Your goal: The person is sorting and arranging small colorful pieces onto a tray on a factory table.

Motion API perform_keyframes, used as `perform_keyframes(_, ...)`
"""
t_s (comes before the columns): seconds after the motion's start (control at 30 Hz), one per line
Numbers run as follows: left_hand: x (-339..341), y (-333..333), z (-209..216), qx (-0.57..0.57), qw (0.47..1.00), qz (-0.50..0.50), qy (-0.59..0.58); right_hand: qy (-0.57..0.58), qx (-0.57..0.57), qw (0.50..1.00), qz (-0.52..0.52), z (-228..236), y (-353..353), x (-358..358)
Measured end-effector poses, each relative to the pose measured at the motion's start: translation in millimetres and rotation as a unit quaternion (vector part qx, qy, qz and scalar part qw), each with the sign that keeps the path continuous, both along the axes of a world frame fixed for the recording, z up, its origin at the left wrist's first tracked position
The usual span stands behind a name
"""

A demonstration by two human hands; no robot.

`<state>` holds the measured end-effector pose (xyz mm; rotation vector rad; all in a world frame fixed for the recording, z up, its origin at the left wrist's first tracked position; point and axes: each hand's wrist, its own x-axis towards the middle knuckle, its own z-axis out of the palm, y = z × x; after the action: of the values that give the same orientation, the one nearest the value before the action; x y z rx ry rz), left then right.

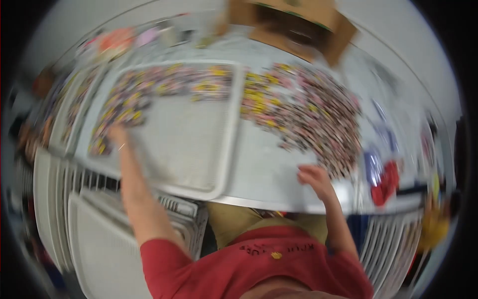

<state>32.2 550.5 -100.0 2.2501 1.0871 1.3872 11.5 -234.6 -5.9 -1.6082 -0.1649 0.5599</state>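
My left hand (118, 134) reaches over the left side of a white tray (174, 139), at the inner edge of a band of small pink, yellow and dark pieces (124, 112). Motion smears its fingers, so whether it holds a piece cannot be made out. My right hand (316, 180) hovers over the table just below a big loose heap of similar small pieces (323, 109). Its fingers point left, loosely bent and somewhat apart, and nothing shows in them. The pieces' exact kind is too blurred to tell.
An open cardboard box (294, 30) stands at the back. Red cloth-like material (385, 184) and a blue item (372, 168) lie at the right. More white trays (104, 244) are stacked at the lower left, with others (391, 249) at the lower right.
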Motion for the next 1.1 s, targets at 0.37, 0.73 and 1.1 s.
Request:
perform_keyframes(0.37,64.6,-218.0,144.0,-0.285,0.879,-0.356,-0.139,-0.217,-0.179,0.854,-0.437,27.5,-226.0,65.8)
perform_keyframes(0.73,77.6,-439.4,166.8,-0.354,0.728,-0.587,-0.022,-0.191,-0.572,0.753,-0.263,-29.3,-374.0,99.6)
perform_keyframes(1.1,29.0,-530.1,138.8,-0.426,0.671,-0.604,0.055,-0.282,-0.648,0.638,-0.306,-27.3,-351.7,95.7)
